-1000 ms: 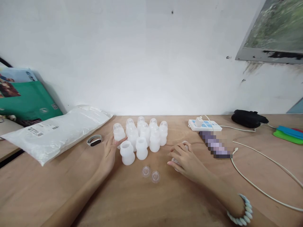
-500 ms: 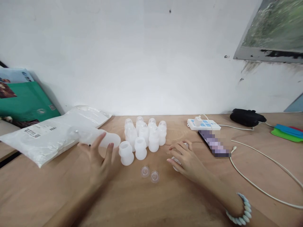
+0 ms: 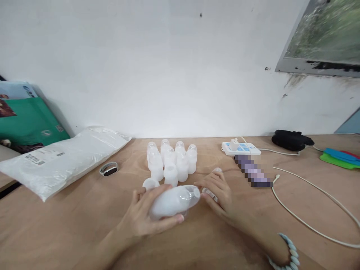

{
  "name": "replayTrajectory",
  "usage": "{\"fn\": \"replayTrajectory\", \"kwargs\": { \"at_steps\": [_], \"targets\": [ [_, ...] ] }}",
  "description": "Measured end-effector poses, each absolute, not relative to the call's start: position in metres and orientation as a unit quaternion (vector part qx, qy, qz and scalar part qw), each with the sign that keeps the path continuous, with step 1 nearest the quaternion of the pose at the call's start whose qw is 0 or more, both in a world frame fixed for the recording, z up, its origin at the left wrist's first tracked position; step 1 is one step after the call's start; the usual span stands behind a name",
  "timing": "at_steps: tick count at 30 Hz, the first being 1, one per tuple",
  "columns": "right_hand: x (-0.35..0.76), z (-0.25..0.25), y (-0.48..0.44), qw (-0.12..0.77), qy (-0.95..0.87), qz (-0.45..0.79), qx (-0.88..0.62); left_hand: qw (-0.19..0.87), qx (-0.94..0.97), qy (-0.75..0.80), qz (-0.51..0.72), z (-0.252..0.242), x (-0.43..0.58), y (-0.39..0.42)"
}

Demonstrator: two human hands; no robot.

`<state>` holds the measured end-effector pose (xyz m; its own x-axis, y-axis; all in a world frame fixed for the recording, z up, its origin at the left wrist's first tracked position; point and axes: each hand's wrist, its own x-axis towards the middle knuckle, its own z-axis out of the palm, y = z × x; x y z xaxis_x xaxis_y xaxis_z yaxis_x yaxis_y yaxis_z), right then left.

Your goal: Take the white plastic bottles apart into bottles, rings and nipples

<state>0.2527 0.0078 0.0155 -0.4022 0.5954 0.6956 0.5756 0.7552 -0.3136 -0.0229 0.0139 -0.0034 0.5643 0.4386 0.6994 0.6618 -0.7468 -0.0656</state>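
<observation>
My left hand (image 3: 146,219) is closed around a white translucent bottle (image 3: 174,200), held on its side low over the wooden table (image 3: 70,225), its clear cap end pointing right. My right hand (image 3: 219,195) rests on the table beside that cap end, fingers curled over a small clear part (image 3: 209,193) that is mostly hidden. Behind both hands stands a cluster of several capped white bottles (image 3: 171,159). An uncapped bottle (image 3: 151,183) stands just behind my left hand.
A large white plastic bag (image 3: 62,159) lies at the left with a fitness band (image 3: 108,169) beside it. A power strip (image 3: 240,149), a phone (image 3: 253,170) and a white cable (image 3: 306,210) lie at the right. A black object (image 3: 291,140) sits far right.
My left hand carried a bottle from the left of the cluster down to the table's front, in front of the bottles, covering the two loose clear caps. My right hand stayed nearly in place.
</observation>
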Motion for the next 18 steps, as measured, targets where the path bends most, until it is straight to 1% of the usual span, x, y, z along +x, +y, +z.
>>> {"fn": "replayTrajectory", "kwargs": {
  "at_steps": [2,4,8,12,18],
  "targets": [
    [0.252,0.015,0.004,0.424,-0.847,0.062,-0.315,0.166,-0.895,-0.266,-0.318,-0.004,-0.019,0.016],
    [0.251,0.014,0.0,0.417,-0.855,0.088,-0.295,0.189,-0.908,-0.213,-0.307,-0.003,-0.014,0.016],
    [0.246,0.011,-0.005,0.386,-0.858,0.07,-0.332,0.228,-0.909,-0.18,-0.299,0.001,-0.004,0.014],
    [0.242,0.01,-0.005,0.379,-0.854,0.079,-0.347,0.195,-0.916,-0.181,-0.299,0.0,-0.002,0.015],
    [0.241,0.009,-0.002,0.392,-0.858,0.085,-0.321,0.103,-0.931,-0.184,-0.298,-0.002,-0.005,0.018]
  ]
}}
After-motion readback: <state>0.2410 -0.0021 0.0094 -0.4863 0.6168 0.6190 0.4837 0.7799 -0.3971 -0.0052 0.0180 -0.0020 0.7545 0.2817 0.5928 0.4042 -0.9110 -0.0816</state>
